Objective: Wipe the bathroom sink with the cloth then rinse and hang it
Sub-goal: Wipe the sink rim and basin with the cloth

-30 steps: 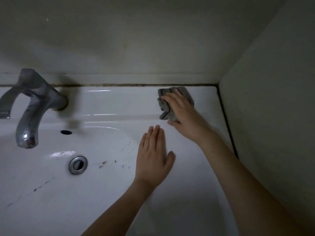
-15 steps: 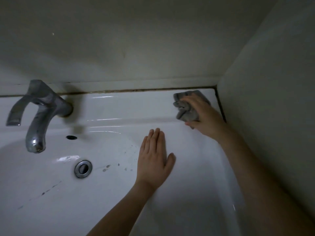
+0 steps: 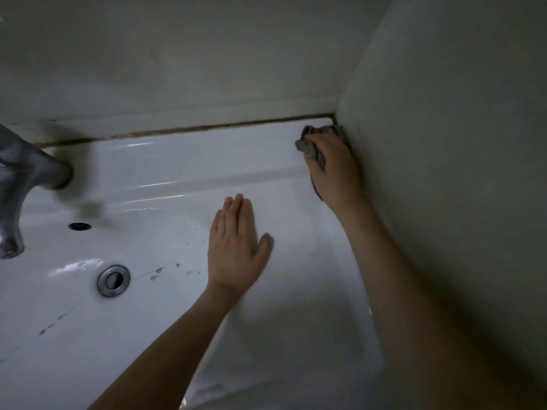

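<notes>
1. Head view, right hand [image 3: 333, 170]: the hand is closed over a bunched grey cloth [image 3: 307, 145] and presses it onto the back ledge of the white ceramic sink [image 3: 183, 161], in the rear right corner. The knuckle side of the hand lies against the side wall [image 3: 444, 143].
2. Head view, cloth position: the cloth sits where the ledge meets the dark sealant joint [image 3: 207, 130] along the back wall [image 3: 177, 54]. Part of the fabric shows at the fingertips and part below the palm; the rest is covered by the hand.
3. Head view, left hand [image 3: 236, 250]: the hand lies flat, fingers together and thumb spread, palm down on the inner slope of the basin. It holds nothing.
4. Head view, fixtures: a chrome tap [image 3: 20, 184] stands at the left edge, its spout pointing down over the basin. An overflow hole [image 3: 79, 226] lies below the ledge, and a chrome drain plug [image 3: 113, 280] sits at the basin bottom.
5. Head view, surface condition: dark specks and streaks [image 3: 157, 273] mark the basin right of the drain and toward the lower left.
</notes>
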{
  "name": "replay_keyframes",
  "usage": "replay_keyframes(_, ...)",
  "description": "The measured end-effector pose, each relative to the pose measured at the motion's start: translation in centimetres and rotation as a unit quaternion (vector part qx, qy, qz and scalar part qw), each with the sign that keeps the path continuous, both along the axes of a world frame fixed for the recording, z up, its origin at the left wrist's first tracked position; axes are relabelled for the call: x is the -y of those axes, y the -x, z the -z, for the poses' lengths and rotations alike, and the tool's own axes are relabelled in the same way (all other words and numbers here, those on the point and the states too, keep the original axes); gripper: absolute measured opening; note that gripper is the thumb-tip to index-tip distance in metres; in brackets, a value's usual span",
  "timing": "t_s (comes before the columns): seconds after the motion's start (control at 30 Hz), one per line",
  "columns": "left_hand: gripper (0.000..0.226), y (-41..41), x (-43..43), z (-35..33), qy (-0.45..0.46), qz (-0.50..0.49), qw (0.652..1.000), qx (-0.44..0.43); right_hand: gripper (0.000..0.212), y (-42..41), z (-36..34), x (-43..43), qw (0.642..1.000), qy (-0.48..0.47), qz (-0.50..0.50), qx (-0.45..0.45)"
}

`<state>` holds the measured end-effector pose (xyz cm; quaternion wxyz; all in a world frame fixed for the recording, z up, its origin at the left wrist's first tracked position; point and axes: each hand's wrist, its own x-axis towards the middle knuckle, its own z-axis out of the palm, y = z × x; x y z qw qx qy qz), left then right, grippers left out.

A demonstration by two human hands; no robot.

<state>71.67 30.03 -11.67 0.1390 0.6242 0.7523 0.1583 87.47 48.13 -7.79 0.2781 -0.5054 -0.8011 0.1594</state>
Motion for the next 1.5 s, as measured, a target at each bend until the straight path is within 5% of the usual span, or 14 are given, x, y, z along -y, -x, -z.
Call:
replay_keyframes(0.5, 0.072, -0.2, 0.1, -0.6, -0.002, 0.019, 1.000, 0.004, 0.041, -12.4, -2.5, 31.0, 0.981, 0.150, 0.118, -0.032)
replay_keyframes(0.83, 0.073, -0.2, 0.2, -0.4, -0.010, 0.026, 1.000, -0.008, 0.036, -9.0, -0.7, 19.5, 0.997, 0.057, 0.027, 0.045)
replay_keyframes(1.17, 0.075, -0.6, 0.3, -0.2, -0.002, 0.023, 0.999, -0.036, 0.020, -8.2, -2.3, 34.8, 0.987, 0.097, 0.124, -0.019)
replay_keyframes(1.4, 0.075, -0.6, 0.3, -0.2, 0.004, 0.029, 0.999, -0.039, 0.015, 5.3, -2.5, 38.8, 0.995, 0.100, -0.010, -0.019)
replay_keyframes(1.5, 0.075, -0.5, 0.4, -0.3, 0.010, 0.030, 0.998, -0.046, 0.017, 4.1, -2.3, 38.7, 0.992, 0.091, -0.084, -0.016)
